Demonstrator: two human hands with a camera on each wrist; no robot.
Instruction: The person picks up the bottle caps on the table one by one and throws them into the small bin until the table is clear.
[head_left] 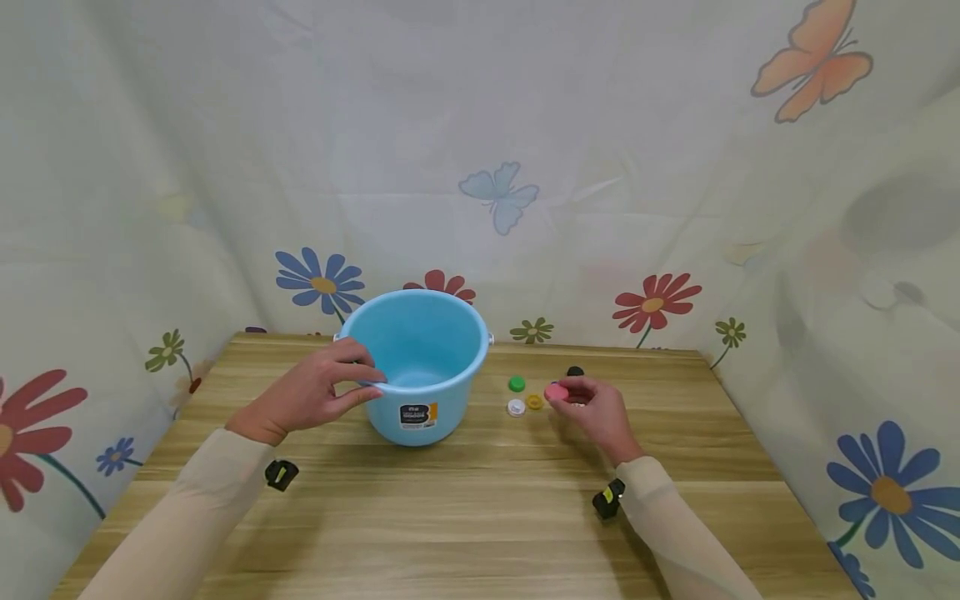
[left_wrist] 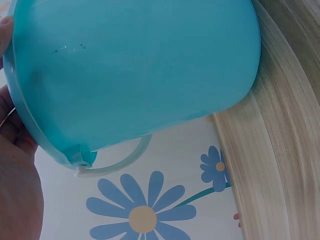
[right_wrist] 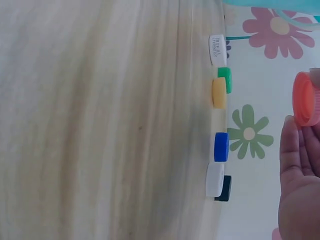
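A light blue bucket (head_left: 459, 404) stands upright on the wooden table, left of centre, with a dark label on its front. My left hand (head_left: 322, 385) grips its near-left rim, fingers over the edge and thumb against the outside. To the right, my right hand (head_left: 602, 417) pinches a pink bottle cap (head_left: 556, 392) between thumb and fingertips. In the right wrist view the pink cap (right_wrist: 303, 99) is held up above the table, its hollow side showing. Around that hand lie a green cap (head_left: 517, 383), a white cap (head_left: 516, 407) and a yellow cap (head_left: 535, 402).
A black cap (head_left: 575, 372) lies behind the right hand. The right wrist view also shows a blue cap (right_wrist: 221, 147) and another white cap (right_wrist: 215, 180). A flowered curtain (head_left: 390, 167) hangs behind the table (head_left: 450, 525). The bucket's pale handle (left_wrist: 120, 165) hangs down outside it.
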